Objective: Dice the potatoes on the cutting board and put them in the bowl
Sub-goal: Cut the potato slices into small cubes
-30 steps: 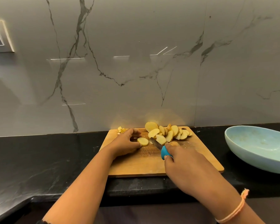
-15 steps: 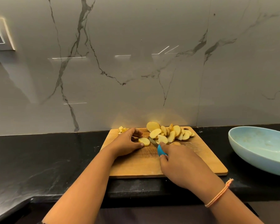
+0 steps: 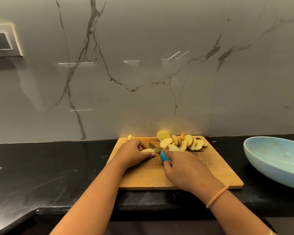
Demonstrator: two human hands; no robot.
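A wooden cutting board (image 3: pixel 215 168) lies on the black counter. Several pale yellow potato slices (image 3: pixel 182 141) are heaped at its far right. My left hand (image 3: pixel 134 153) holds one potato slice (image 3: pixel 148 150) flat on the board between curled fingers and thumb. My right hand (image 3: pixel 185 170) grips a knife by its blue handle (image 3: pixel 164 156); the short blade (image 3: pixel 154 147) points up-left and lies just right of the held slice. A few diced bits (image 3: pixel 131 137) sit at the board's far left corner. The light blue bowl (image 3: pixel 275 160) stands to the right, with nothing visible inside.
The black stone counter (image 3: pixel 49 168) runs left and right of the board, with its front edge close to me. A grey marble wall (image 3: pixel 143 73) rises right behind the board. A switch plate (image 3: pixel 2 41) is on the wall at far left.
My right hand and the knife shifted left toward the slice under my left hand. My left hand closed tighter over that slice. The slice pile stayed in place.
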